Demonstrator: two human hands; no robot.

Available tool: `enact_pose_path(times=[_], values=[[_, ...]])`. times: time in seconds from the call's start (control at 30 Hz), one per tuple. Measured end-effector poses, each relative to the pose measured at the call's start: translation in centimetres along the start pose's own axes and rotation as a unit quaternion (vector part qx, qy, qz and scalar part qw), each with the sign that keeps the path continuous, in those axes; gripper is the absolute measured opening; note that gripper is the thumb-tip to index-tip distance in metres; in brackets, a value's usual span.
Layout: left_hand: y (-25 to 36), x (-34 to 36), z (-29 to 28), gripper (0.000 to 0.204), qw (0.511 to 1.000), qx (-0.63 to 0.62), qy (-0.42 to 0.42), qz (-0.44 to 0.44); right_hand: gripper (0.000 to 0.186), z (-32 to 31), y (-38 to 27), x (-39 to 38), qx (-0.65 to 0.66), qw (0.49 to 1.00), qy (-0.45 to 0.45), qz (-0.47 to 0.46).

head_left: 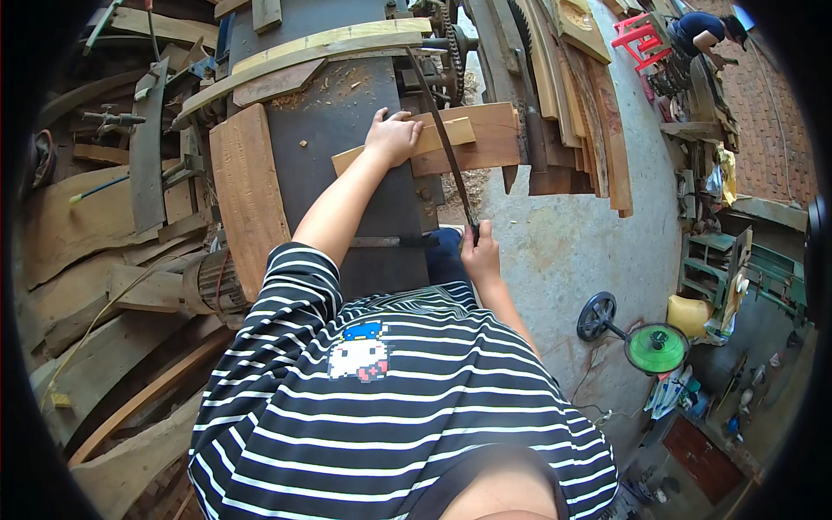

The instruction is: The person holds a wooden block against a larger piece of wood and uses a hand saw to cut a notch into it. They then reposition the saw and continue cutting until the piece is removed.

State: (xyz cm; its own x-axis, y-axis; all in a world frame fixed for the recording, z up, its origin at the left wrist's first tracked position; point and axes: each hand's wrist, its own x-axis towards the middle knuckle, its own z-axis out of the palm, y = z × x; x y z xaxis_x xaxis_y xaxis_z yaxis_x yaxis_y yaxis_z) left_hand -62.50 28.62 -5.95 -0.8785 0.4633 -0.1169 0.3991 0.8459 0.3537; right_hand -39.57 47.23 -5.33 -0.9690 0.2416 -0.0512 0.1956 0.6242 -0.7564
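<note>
My right hand [481, 253] is closed round the dark handle of a hand saw. The long narrow saw blade [449, 154] runs away from me and lies across a pale wooden strip [452, 133]. My left hand [394, 139] is on that strip, left of the blade, fingers curled over it and pressing it down. Part of the strip is hidden under this hand. Beneath its right end is a wider reddish-brown board [485, 155], which juts past the right edge of a dark machine table [338, 113]. Whether the teeth have cut into the strip, I cannot tell.
Wood shavings and a curved pale plank [329, 43] lie on the table. A thick board [249, 186] is at its left edge, with an electric motor [212, 282] nearby. Stacked planks [598, 130] stand right. A green fan [657, 348] and another person [700, 35] are farther right.
</note>
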Motion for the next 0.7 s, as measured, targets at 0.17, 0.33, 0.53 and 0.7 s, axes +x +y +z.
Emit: enact_pose_path(times=[0.17, 0.33, 0.53, 0.7], values=[[-0.1, -0.3, 0.4, 0.046, 1.0, 0.01, 0.002, -0.008, 0.014, -1.6, 1.5, -5.6, -0.004, 1.0, -0.019, 0.009], [0.2, -0.8, 0.1, 0.045, 0.999, 0.032, 0.041, 0.01, 0.016, -2.5, 2.9, -8.5, -0.028, 0.998, -0.04, 0.037], [0.2, -0.3, 0.0, 0.044, 0.998, 0.012, 0.049, 0.024, 0.016, 1.1, -2.0, 2.0, -0.069, 0.997, -0.004, -0.018], [1.2, -0.1, -1.0, 0.04, 0.997, 0.036, 0.058, 0.027, 0.016, 1.1, 1.5, -2.6, -0.039, 0.997, 0.055, -0.03]])
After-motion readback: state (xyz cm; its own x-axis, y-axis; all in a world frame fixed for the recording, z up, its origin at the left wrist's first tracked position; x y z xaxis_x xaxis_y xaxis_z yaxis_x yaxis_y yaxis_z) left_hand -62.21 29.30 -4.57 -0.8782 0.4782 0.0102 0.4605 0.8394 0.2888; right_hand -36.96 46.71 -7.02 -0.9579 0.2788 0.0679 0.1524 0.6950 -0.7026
